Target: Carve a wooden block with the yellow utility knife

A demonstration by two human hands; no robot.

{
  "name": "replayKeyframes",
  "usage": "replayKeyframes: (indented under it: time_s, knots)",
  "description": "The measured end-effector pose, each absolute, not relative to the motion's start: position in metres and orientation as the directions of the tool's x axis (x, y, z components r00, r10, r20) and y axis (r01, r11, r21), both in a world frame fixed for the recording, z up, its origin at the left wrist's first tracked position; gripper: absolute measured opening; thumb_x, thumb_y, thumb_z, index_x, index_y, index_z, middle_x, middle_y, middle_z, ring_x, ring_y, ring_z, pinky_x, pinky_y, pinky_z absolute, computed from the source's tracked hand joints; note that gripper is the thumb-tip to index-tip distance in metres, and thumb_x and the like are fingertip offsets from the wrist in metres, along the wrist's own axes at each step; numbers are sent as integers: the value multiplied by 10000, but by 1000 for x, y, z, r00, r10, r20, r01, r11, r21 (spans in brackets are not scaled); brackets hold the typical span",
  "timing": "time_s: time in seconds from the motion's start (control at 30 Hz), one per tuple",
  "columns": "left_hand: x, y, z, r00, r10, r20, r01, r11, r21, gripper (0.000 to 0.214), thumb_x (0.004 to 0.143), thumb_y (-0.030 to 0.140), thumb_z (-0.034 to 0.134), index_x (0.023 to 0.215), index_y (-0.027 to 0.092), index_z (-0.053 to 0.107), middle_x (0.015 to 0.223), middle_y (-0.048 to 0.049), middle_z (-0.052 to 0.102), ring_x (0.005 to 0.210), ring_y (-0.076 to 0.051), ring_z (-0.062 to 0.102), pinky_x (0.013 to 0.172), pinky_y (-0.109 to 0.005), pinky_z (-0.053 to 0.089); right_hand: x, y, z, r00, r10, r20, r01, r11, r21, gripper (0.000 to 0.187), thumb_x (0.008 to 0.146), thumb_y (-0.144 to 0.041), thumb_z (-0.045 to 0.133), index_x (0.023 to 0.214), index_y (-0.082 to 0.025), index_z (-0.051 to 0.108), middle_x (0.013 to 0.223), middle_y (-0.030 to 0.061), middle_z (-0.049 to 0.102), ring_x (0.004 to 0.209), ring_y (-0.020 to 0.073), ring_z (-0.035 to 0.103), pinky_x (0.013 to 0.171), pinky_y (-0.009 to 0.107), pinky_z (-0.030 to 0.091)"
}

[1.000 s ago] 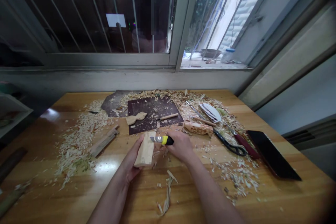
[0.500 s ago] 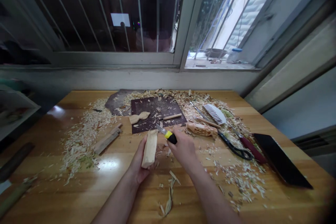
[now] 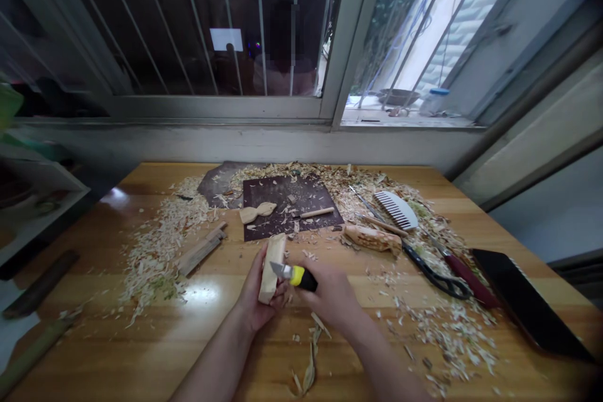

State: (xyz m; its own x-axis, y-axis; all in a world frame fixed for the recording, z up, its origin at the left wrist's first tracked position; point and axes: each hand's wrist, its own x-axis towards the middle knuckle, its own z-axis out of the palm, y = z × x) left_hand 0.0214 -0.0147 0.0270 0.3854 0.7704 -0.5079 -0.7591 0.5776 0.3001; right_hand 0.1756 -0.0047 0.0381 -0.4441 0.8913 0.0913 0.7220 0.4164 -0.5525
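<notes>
A pale block of wood (image 3: 272, 273) is held tilted up in my left hand (image 3: 253, 297), its fingers wrapped round the sides. My right hand (image 3: 333, 295) grips a yellow and black utility knife (image 3: 301, 277). The knife's blade lies at the block's right face, partway down; whether it bites into the wood I cannot tell. Beyond the hands, a carved wooden piece (image 3: 258, 212) with a narrow waist and a small wooden-handled carving tool (image 3: 316, 213) rest on a dark mat (image 3: 282, 191).
Wood shavings (image 3: 160, 245) are heaped at the left and back. On the right lie a white comb (image 3: 400, 210), a partly carved stick (image 3: 372, 237), black-handled scissors (image 3: 438, 276), a red-handled tool (image 3: 466, 276) and a black flat object (image 3: 527, 301). Split wood (image 3: 202, 251) lies left.
The knife has moved down from the block's top end to its right face, my right hand lowering with it. The camera view has shifted slightly left.
</notes>
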Motion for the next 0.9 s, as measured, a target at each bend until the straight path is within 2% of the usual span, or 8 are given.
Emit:
replayKeyframes:
  time_s: [0.1, 0.2, 0.4, 0.5, 0.6, 0.7, 0.9]
  knots:
    - [22, -15, 28, 390, 802, -453, -788, 545, 286, 443, 727, 559, 464, 654, 124, 513, 428, 47, 433, 291, -25, 376, 250, -107, 238, 168, -13, 40, -534, 840, 99, 658, 487, -575, 235, 662, -190, 526, 886, -233, 581, 809, 3, 645, 724, 160, 559, 605, 225, 325]
    - [22, -15, 27, 402, 831, -385, -810, 519, 273, 430, 705, 559, 497, 642, 134, 507, 450, 49, 430, 325, -34, 414, 260, -109, 270, 165, -15, 40, -555, 823, 122, 637, 514, -574, 287, 652, -168, 521, 923, -242, 578, 825, -1, 650, 744, 161, 564, 622, 228, 327]
    - [27, -17, 22, 335, 810, -482, -811, 508, 289, 456, 721, 568, 465, 644, 121, 507, 419, 45, 459, 265, -18, 369, 248, -104, 229, 163, -12, 36, -451, 886, 109, 762, 446, -469, 91, 646, -188, 534, 731, -208, 558, 699, 7, 633, 653, 158, 552, 546, 230, 281]
    - [29, -19, 19, 334, 791, -512, -813, 517, 268, 466, 725, 569, 458, 651, 113, 511, 413, 38, 464, 269, -16, 379, 261, -94, 216, 163, -10, 34, -437, 891, 121, 762, 439, -477, 97, 670, -206, 533, 764, -212, 556, 719, 4, 633, 670, 156, 555, 552, 228, 278]
    - [30, -21, 16, 406, 798, -446, -805, 543, 240, 486, 714, 595, 449, 642, 117, 502, 412, 45, 433, 272, -15, 360, 258, -101, 185, 167, -1, 28, -354, 928, 115, 808, 365, -463, 125, 713, -243, 517, 826, -218, 565, 720, 11, 633, 667, 161, 558, 540, 230, 270]
    - [32, -23, 12, 481, 804, -350, -793, 569, 217, 483, 725, 593, 430, 668, 120, 508, 436, 53, 409, 282, -7, 342, 263, -101, 165, 173, 9, 23, -276, 955, 109, 855, 296, -426, 107, 733, -283, 515, 790, -211, 569, 689, 23, 628, 652, 167, 559, 527, 231, 259]
    - [31, -21, 13, 462, 830, -313, -801, 542, 255, 469, 723, 585, 440, 649, 127, 505, 425, 55, 395, 280, -14, 341, 257, -109, 151, 175, 11, 27, -303, 942, 144, 849, 336, -407, 108, 744, -296, 503, 765, -206, 558, 689, 29, 631, 642, 164, 557, 526, 231, 254]
